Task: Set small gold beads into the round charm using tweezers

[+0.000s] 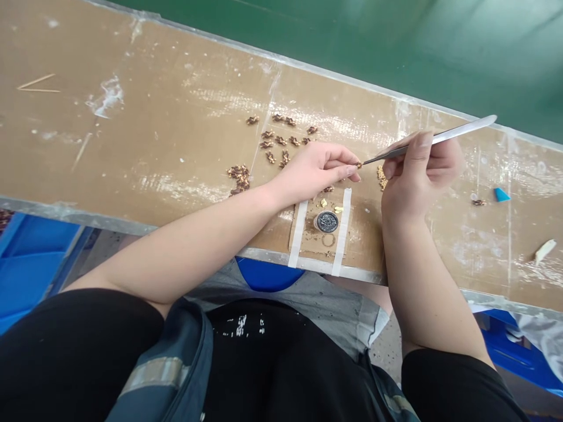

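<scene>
Between the fingertips of my left hand (329, 165) is a small brown-gold piece (359, 165). My right hand (422, 164) is closed round metal tweezers (461, 129), whose dark tips touch that piece. Several similar brown-gold pieces (280, 140) lie spread on the table beyond my left hand, and a pile of them (238, 177) sits to its left. Small gold bits (381, 177) lie in a cluster beside my right hand. Nearer to me stands a small round pot (326, 221) with dark contents, with yellow bits (324, 203) just behind it.
White tape strips (298, 234) flank the pot at the edge of the brown table (176, 129). To the right lie a blue scrap (501, 194), a lone brown piece (478, 202) and a whitish object (545, 250). Thin sticks (39, 90) are far left. A green surface (352, 47) adjoins the table.
</scene>
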`<state>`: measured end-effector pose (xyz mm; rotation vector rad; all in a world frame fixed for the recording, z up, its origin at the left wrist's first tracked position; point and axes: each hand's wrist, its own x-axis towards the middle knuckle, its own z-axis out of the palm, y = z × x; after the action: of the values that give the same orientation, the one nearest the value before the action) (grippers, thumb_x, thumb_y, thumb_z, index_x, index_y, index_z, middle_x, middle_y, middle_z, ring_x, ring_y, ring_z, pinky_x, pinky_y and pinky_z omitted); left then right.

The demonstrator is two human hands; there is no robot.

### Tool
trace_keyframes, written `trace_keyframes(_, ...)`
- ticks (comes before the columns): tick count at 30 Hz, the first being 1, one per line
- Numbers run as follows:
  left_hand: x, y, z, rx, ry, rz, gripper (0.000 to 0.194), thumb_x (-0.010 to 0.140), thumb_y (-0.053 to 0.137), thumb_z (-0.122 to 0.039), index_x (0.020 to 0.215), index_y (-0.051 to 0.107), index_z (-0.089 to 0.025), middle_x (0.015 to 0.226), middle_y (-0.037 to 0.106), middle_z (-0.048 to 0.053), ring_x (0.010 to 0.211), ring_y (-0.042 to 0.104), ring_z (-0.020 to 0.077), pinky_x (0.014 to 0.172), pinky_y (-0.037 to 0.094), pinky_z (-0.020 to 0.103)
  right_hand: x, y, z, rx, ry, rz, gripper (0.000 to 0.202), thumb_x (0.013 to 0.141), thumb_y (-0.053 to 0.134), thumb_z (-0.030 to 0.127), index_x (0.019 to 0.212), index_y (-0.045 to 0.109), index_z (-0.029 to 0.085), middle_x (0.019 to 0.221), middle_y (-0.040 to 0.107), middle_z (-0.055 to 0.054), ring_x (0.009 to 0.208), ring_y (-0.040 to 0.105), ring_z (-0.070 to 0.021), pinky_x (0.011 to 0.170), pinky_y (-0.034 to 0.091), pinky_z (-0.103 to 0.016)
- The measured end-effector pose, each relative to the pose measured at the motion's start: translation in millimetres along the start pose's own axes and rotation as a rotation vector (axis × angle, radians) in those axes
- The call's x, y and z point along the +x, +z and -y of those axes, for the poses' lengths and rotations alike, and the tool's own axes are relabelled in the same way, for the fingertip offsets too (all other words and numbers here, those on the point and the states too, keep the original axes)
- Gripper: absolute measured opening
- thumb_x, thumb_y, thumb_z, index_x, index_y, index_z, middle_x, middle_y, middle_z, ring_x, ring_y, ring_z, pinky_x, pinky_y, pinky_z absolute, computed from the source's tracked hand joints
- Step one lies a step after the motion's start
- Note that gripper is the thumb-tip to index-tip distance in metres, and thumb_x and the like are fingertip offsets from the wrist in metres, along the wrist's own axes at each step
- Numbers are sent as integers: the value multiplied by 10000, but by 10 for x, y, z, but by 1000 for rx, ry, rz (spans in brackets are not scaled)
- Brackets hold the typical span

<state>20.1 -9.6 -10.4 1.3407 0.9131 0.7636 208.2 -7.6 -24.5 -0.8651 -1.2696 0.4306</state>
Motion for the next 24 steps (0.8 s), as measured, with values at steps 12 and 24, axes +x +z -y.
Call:
trace_keyframes(12, 19, 9, 32, 23, 45, -15, 115, 998, 755, -211, 1076, 802, -141, 1016, 849, 107, 1020, 818, 193, 894, 634, 314, -26, 30, 81, -114, -59, 3, 562, 998, 728, 673, 713, 687, 191, 534, 555, 33, 427, 498, -89, 452, 315, -294)
trace_keyframes(24, 30, -21, 79, 16, 111, -29, 131, 1014, 748, -227, 1094, 821, -154, 1069, 861, 104, 1049, 827, 214, 979, 658, 397, -22, 35, 142, -109, 39, -31, 426, 1023, 687, 538, 745, 655, 217, 605, 635, 15, 449, 519, -99, 475, 369, -306)
